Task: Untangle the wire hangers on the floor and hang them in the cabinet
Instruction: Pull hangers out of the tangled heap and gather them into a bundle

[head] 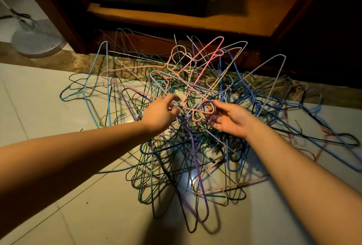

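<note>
A pale tiled floor runs up to the open foot of a dark wooden cabinet, and against that threshold sits a knee-deep-looking snarl of coloured wire hangers, none yet hung. The heap lies right where the hangers must go, so each freed one probably needs only a lift upward. A round fan base stands off to the left.

A person reaches into the crown of the tangle with both hands. The left hand has its fingers curled in a pinch on crossed wires there, apparently steadying the mass; which hanger it holds cannot be told. The right hand, palm half upturned, grips the hook of a purple hanger between thumb and curled fingers. That hanger's hook points toward the cabinet; its long axis runs back toward the person, sloping down the near side of the pile to the tiles.
</note>
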Available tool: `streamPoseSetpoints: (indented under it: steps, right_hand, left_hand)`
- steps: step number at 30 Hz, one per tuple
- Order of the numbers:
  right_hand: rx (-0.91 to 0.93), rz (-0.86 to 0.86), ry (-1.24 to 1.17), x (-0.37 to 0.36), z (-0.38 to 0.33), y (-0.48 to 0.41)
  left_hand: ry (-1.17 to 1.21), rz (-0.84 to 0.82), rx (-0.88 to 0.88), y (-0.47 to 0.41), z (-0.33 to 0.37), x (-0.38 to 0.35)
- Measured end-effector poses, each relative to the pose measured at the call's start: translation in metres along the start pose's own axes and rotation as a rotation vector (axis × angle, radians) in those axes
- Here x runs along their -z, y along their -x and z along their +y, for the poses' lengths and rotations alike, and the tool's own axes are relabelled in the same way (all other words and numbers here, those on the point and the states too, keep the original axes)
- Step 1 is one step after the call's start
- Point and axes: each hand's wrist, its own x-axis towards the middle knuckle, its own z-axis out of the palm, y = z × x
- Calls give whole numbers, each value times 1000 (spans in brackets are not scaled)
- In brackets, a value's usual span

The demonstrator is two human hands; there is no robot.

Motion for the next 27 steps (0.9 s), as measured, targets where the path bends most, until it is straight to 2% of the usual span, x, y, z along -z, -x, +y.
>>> streamPoseSetpoints:
  steps: [4,6,8,10,13,15,18,20,23,27]
  right_hand:
    - [28,9,30,1,3,6]
    - [30,3,12,-1,6,7]
    - [44,1,-4,-4,6,9]
    - [64,5,-3,-8,6,11]
    - [115,24,19,-11,6,16]
    - [243,100,139,-13,7,17]
    - [526,272,404,-18,5,14]
    - [608,322,439,-24,3,12]
    - [569,294,378,-27,6,11]
    - [475,251,358,-23,11,13]
  left_hand:
    - [-121,37,-136,0,3,-5]
    - [-300,7,-287,-5,3,-8]
    - [-368,-46,-315,-10,6,-12]
    - [-272,-63,-248,-12,10,-17]
    - [0,-63,-139,-14,15,-19]
    - [120,-45,-94,-15,17,-18]
    - [179,7,-103,-16,20,-15]
    - [186,2,-117,-14,23,-15]
    - [217,-16,-85,-11,24,-20]
    - [402,-4,14,-15,21,-25]
